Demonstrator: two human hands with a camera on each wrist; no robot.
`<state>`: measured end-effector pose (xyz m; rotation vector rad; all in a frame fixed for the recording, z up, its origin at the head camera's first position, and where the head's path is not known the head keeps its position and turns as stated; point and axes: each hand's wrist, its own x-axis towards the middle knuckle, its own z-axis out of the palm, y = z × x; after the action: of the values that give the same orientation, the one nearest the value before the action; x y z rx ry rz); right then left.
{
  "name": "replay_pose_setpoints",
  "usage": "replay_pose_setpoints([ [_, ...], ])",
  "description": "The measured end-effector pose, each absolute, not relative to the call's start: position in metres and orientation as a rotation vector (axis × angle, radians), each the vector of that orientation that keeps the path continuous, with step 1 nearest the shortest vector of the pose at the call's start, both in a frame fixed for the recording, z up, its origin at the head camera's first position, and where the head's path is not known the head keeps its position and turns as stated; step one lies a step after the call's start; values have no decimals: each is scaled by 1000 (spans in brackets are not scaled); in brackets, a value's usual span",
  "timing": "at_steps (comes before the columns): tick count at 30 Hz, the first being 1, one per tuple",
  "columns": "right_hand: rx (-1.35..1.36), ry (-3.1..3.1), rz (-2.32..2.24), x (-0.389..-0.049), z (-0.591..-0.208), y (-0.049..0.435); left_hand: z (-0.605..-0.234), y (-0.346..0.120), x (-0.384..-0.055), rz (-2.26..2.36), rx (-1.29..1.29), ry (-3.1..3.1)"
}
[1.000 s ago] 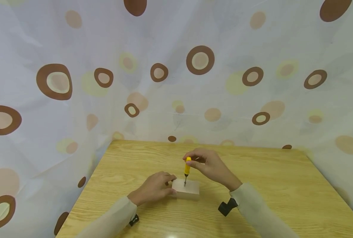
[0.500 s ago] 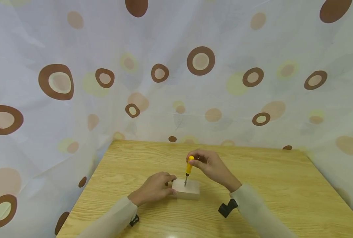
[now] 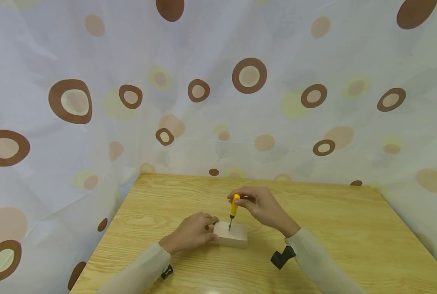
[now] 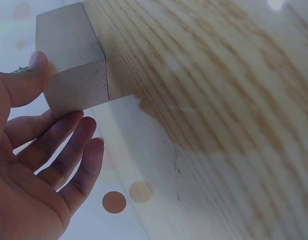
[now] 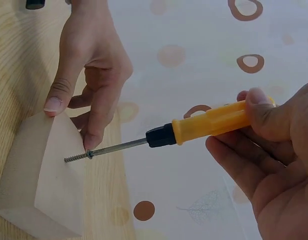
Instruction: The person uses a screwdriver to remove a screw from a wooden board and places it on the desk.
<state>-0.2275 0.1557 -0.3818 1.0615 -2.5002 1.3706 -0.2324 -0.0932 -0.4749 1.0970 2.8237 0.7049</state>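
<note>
A pale wooden block [image 3: 236,237] lies on the table, and a screw [image 5: 77,157] stands in its top face with much of its thread showing. My left hand [image 3: 191,232] grips the block's left end, thumb on the near side and fingers at the far side; the left wrist view shows the block [image 4: 73,45] between them. In my right hand [image 3: 264,206] is a screwdriver [image 5: 209,123] with a yellow handle and black collar, pinched near the handle's end by thumb and fingers. The screwdriver's tip meets the screw head, and its shaft leans slightly right.
The wood-grain table [image 3: 350,228] spreads around the block on all sides. Behind it and at both sides hangs a white curtain [image 3: 218,114] with brown and beige spots. A black wrist mount [image 3: 282,257] sticks out below the right sleeve.
My right fingers shift around the screwdriver's handle, and its top has tilted slightly to the right. The left hand and the block stay in place.
</note>
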Motion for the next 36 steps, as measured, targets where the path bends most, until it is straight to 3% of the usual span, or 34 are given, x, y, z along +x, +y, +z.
replay_pose_setpoints([
  [10,855,-2517,1522,-224,-384,152,-475,-94,-233,709,1102,2824],
  [18,1026,-2499,1634,-230,-385,157,-477,-94,-232,700,1081,2828],
  [27,816,-2499,1426,-223,-381,148,-477,-95,-233,693,1086,2833],
  [36,940,-2522,1430,-225,-379,149,-477,-95,-234,692,1088,2837],
])
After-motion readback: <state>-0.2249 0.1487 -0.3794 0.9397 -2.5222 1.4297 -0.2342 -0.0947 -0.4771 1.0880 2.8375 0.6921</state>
